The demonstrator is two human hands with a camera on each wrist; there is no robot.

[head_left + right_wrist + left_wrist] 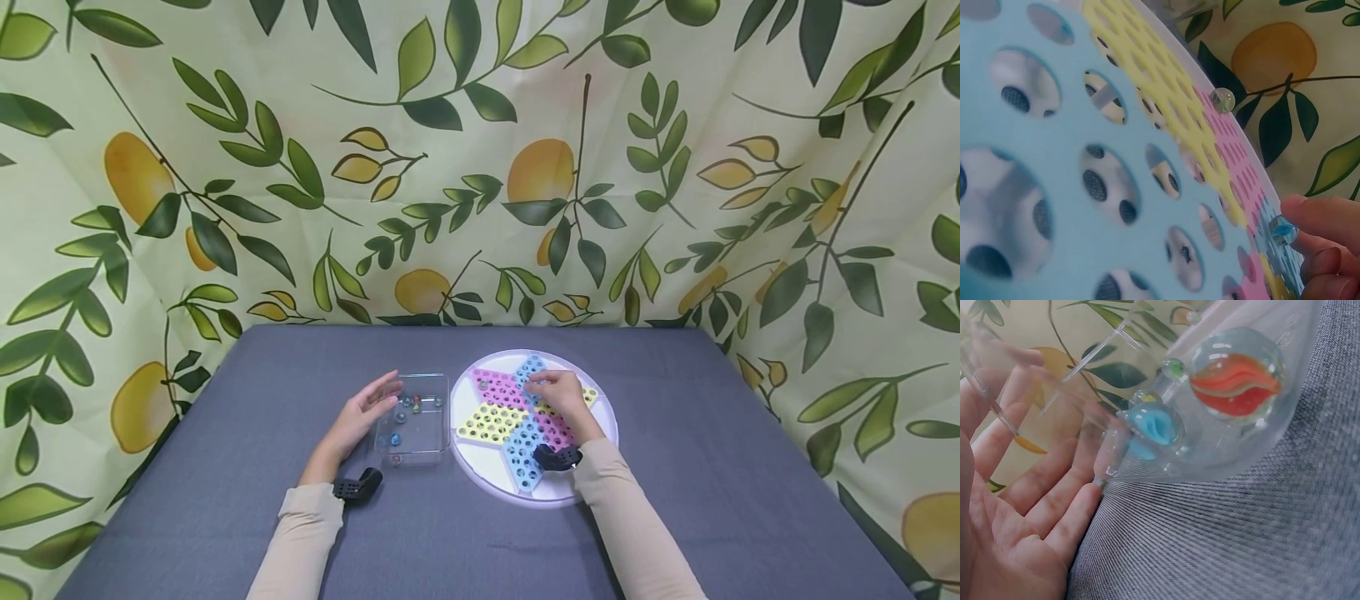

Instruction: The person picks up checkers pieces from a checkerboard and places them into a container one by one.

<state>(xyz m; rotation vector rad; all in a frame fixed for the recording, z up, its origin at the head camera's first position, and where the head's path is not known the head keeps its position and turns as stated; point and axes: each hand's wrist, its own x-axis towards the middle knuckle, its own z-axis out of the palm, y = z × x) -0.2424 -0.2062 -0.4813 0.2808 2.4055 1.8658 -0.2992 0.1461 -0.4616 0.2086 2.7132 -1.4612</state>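
My left hand (pixel 358 421) rests against the left side of a clear plastic box (pixel 431 433), fingers relaxed. Inside the box lie several glass marbles, among them a red-swirled marble (pixel 1235 378) and a blue marble (pixel 1155 424). At the far blue section of a round white game board (pixel 480 467), my right hand (pixel 564 396) is reaching down. The right wrist view shows its fingertips pinching a clear marble with a blue swirl (pixel 1283 230) at the board's surface. Another clear marble (pixel 1222 100) sits on the pink section.
The board carries a perforated star in blue, pink and yellow sections, just right of the box. Both stand on a grey cloth-covered table (pixel 420 533). Behind and beside it hangs a leaf-and-fruit patterned cloth (pixel 480 167).
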